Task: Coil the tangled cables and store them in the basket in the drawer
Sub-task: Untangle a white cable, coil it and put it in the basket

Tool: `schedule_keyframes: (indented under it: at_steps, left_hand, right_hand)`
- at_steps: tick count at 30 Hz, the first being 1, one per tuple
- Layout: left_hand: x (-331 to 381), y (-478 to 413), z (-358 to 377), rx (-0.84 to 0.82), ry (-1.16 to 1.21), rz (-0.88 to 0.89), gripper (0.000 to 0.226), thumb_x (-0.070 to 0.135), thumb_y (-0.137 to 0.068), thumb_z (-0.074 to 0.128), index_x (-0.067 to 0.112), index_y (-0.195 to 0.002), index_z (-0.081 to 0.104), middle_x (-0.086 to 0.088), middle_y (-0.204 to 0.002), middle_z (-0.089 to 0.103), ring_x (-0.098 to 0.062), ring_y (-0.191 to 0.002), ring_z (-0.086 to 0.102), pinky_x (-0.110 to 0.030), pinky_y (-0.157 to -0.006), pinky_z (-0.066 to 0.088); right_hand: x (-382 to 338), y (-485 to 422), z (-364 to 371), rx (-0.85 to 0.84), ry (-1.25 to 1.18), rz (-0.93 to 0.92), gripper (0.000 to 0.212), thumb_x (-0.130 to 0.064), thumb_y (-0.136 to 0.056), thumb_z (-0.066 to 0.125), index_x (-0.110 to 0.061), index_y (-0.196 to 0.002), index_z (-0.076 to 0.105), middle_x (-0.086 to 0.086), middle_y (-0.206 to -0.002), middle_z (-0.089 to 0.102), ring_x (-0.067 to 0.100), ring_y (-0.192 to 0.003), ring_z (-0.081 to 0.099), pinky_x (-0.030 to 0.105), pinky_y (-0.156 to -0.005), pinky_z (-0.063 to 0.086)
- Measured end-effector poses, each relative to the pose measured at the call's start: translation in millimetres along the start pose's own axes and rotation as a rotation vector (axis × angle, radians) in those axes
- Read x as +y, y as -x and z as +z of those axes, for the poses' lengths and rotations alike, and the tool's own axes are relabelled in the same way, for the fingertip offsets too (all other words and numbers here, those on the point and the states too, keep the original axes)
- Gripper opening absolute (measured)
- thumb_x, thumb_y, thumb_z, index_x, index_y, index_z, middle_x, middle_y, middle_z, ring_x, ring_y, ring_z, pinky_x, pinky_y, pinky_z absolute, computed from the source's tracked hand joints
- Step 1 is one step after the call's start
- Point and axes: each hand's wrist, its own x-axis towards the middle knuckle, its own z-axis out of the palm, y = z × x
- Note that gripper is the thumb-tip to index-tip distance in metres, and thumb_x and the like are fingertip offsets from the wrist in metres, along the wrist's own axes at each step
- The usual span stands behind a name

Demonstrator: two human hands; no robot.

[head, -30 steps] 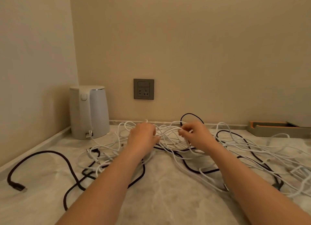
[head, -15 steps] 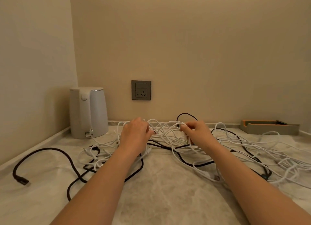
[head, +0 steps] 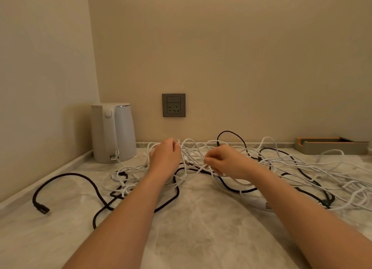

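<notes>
The socket [head: 173, 105] on the back wall shows its pin holes under a plain rocker. A small white piece at the foot of the kettle [head: 114, 132] may be a tag, but it is too small to read.

The table [head: 191, 232] is pale veined stone set into a corner of beige walls, with a low upstand along its left and back edges. The kettle stands in the back left corner, close to the upstand. A flat grey tray [head: 330, 147] with an orange lining lies at the back right, against the wall.

The white cables [head: 302, 165] lie in a loose tangle over the back half of the table, from just beside the kettle to the right edge of view. Black cables [head: 84, 178] thread through them, and one black end lies apart at the far left.

Both hands are in the middle of the tangle. The right hand [head: 225, 162] has its grip pinched on a white strand raised off the stone. The left hand [head: 166, 158] curls its fingers away from the camera into white loops; I cannot tell whether that grip closes on one.

The tangle stops short of the near part of the table, where stone shows between the forearms.
</notes>
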Motion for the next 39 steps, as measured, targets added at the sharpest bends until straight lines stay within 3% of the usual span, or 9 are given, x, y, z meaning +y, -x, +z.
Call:
schedule_keyframes:
  at_steps: [5, 9, 14, 18, 21, 26, 31, 35, 39]
  left_hand:
    - [4.0, -5.8, -5.6, -0.027, 0.268, -0.077, 0.014, 0.020, -0.099, 0.044, 0.012, -0.098, 0.055, -0.005, -0.088, 0.062, -0.020, -0.080, 0.059, -0.033, -0.070, 0.047]
    - [1.9, -11.1, -14.2, 0.049, 0.493, -0.223, 0.009, 0.014, -0.097, 0.051, 0.009, -0.098, 0.058, -0.004, -0.078, 0.060, -0.011, -0.058, 0.052, -0.024, -0.053, 0.046]
    - [-2.3, -13.1, -22.7, 0.220, 0.540, -0.285, 0.008, 0.010, -0.096, 0.052, 0.008, -0.097, 0.060, -0.001, -0.073, 0.062, -0.009, -0.060, 0.057, -0.021, -0.052, 0.047]
    - [-3.8, -14.0, -20.9, 0.254, 0.388, -0.251, 0.013, 0.015, -0.099, 0.046, 0.009, -0.098, 0.058, -0.005, -0.086, 0.064, -0.015, -0.074, 0.057, -0.027, -0.063, 0.045]
    - [2.1, -10.3, -13.9, 0.192, 0.245, -0.081, 0.029, 0.029, -0.102, 0.036, 0.008, -0.104, 0.056, -0.006, -0.095, 0.057, -0.016, -0.082, 0.051, -0.026, -0.068, 0.042]
    - [8.9, -4.9, -8.0, -0.023, 0.048, 0.282, 0.037, 0.045, -0.097, 0.039, 0.018, -0.114, 0.058, 0.002, -0.115, 0.054, -0.016, -0.111, 0.047, -0.040, -0.098, 0.039]
    - [3.1, -1.3, -8.6, -0.020, -0.288, 0.299, 0.017, 0.038, -0.096, 0.048, 0.025, -0.102, 0.057, 0.012, -0.107, 0.055, -0.010, -0.106, 0.049, -0.031, -0.095, 0.031]
    - [-5.7, -2.5, -14.6, -0.021, -0.292, 0.213, 0.019, 0.036, -0.097, 0.049, 0.024, -0.101, 0.062, 0.010, -0.108, 0.061, -0.013, -0.105, 0.053, -0.034, -0.096, 0.032]
    - [-5.5, -3.4, -20.6, -0.025, -0.381, 0.340, 0.021, 0.036, -0.098, 0.045, 0.027, -0.098, 0.065, 0.011, -0.104, 0.063, -0.012, -0.109, 0.049, -0.031, -0.099, 0.026]
  right_hand:
    - [-5.0, -1.4, -6.8, 0.211, -0.081, 0.051, 0.018, -0.021, -0.099, 0.046, -0.014, -0.104, 0.062, -0.008, -0.063, 0.045, 0.004, -0.051, 0.037, 0.013, -0.048, 0.031]
    - [5.0, 1.6, -20.7, 0.382, -0.023, 0.139, 0.021, -0.040, -0.090, 0.059, -0.021, -0.093, 0.067, -0.014, -0.062, 0.045, 0.000, -0.057, 0.039, 0.021, -0.053, 0.029]
    - [23.4, 1.2, -29.7, 0.693, -0.067, 0.198, 0.031, -0.031, -0.096, 0.050, -0.012, -0.075, 0.062, 0.002, -0.063, 0.056, 0.018, -0.062, 0.048, 0.030, -0.057, 0.034]
    - [26.1, -4.3, -24.5, 0.798, -0.176, 0.187, 0.045, -0.024, -0.101, 0.039, -0.015, -0.057, 0.032, -0.001, -0.053, 0.031, 0.015, -0.053, 0.027, 0.034, -0.053, 0.021]
    - [18.4, -3.7, -23.2, 0.685, -0.421, 0.113, 0.041, -0.029, -0.097, 0.049, -0.017, -0.061, 0.033, -0.006, -0.054, 0.027, 0.011, -0.051, 0.025, 0.028, -0.051, 0.024]
    - [6.0, 0.5, -20.3, 0.483, -0.835, 0.025, 0.033, -0.027, -0.092, 0.058, -0.017, -0.069, 0.036, -0.010, -0.052, 0.030, 0.007, -0.045, 0.027, 0.019, -0.042, 0.029]
    - [8.4, 1.1, -30.7, 0.736, -1.064, 0.076, 0.034, -0.027, -0.096, 0.052, -0.018, -0.066, 0.038, -0.007, -0.050, 0.029, 0.006, -0.041, 0.027, 0.019, -0.040, 0.029]
    - [16.9, -0.6, -32.5, 0.952, -0.796, 0.183, 0.036, -0.026, -0.093, 0.057, -0.017, -0.062, 0.039, -0.004, -0.053, 0.031, 0.012, -0.049, 0.027, 0.031, -0.055, 0.031]
    - [23.7, -0.1, -29.8, 0.832, 0.174, 0.220, 0.012, -0.021, -0.094, 0.051, -0.017, -0.091, 0.062, 0.000, -0.086, 0.066, 0.021, -0.080, 0.059, 0.039, -0.078, 0.046]
